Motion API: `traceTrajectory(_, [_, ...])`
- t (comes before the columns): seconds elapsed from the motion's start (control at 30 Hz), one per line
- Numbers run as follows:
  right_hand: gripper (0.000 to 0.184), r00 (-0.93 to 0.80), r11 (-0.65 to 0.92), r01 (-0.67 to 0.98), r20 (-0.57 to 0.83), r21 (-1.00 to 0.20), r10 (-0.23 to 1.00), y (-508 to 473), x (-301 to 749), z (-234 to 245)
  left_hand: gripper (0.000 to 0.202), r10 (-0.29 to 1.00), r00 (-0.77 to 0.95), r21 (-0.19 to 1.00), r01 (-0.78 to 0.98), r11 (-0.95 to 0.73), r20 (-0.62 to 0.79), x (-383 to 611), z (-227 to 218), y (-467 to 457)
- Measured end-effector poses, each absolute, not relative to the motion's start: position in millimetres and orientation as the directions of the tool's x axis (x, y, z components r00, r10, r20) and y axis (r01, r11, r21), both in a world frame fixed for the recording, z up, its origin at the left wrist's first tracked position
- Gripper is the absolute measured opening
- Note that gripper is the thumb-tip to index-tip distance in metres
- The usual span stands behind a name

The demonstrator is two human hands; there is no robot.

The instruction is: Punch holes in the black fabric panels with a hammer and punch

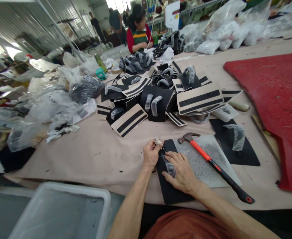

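Note:
A black flat shoe piece (pixel 169 192) lies at the near table edge with a clear plastic strip (pixel 170 168) on it. My left hand (pixel 151 154) is closed in a pinch at the piece's top left corner, thumb wrapped in white tape. My right hand (pixel 183 172) lies on the piece with fingers pressed down over the plastic strip. A hammer (pixel 211 162) with an orange and black handle rests just right of my hands on a grey stone slab (pixel 205 166).
A heap of black and beige striped pieces (pixel 160 96) fills the table's middle. Another black piece with a plastic strip (pixel 235 146) lies right of the slab. A red mat (pixel 272 99) covers the right. Plastic bags (pixel 48 106) pile at left. A white bin (pixel 61 209) stands below. A person (pixel 138 35) works at the far end.

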State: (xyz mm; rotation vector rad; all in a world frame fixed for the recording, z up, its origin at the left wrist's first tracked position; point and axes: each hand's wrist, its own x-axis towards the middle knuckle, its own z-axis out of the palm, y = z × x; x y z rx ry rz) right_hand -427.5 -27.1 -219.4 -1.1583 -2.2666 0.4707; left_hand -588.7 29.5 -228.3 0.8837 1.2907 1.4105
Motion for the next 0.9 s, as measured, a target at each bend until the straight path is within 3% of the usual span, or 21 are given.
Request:
traceTrajectory(0.07, [0.05,-0.477,0.566,0.631,0.31,-0.531,0.823,-27.0,-427.0,-217.8,0.035,0.961,-0.259,0.985,-0.168,0.049,-0.092,-586.7,-231.9,27.7])
traceTrajectory(0.37, [0.054,-0.478,0.557,0.629,0.295,-0.542,0.827,-25.7,-428.1,-214.9,0.016,0.966,-0.258,1.0,0.02,0.019,-0.013,-585.6,-234.8,22.3])
traceTrajectory(0.9, [0.055,-0.481,0.561,0.622,0.299,-0.546,0.824,-25.7,-427.0,-216.2,0.017,0.964,-0.265,0.998,0.057,0.001,0.014,-586.0,-238.8,21.4])
